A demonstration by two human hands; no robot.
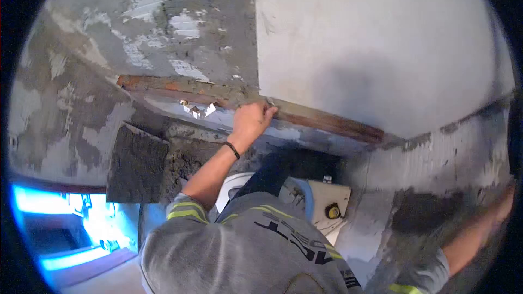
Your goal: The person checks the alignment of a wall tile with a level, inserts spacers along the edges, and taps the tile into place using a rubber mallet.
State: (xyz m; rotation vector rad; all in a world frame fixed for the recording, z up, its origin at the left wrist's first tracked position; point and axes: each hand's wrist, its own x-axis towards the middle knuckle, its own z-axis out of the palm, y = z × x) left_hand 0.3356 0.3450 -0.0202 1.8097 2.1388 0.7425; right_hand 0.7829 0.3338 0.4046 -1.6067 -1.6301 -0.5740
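My left hand (pixel 253 120), with a dark bracelet at the wrist, is closed at the lower left corner of a large pale tile (pixel 370 38). Its thumb and fingers come together near a small piece too hidden to name. Just beneath is a reddish-brown strip (pixel 327 123) running along the tile's lower edge, smeared with grey mortar at the left. At the far right my right forearm (pixel 479 234) reaches outward, and the hand itself is lost past the dark rim of the view.
Rough grey wall (pixel 212 16) with white patches lies left of the tile. A dark panel (pixel 136 163) leans at the left, near a brightly lit opening. Below are a white toilet (pixel 222 198) and a yellow-black tape measure (pixel 333 210) on a pale board (pixel 340 196).
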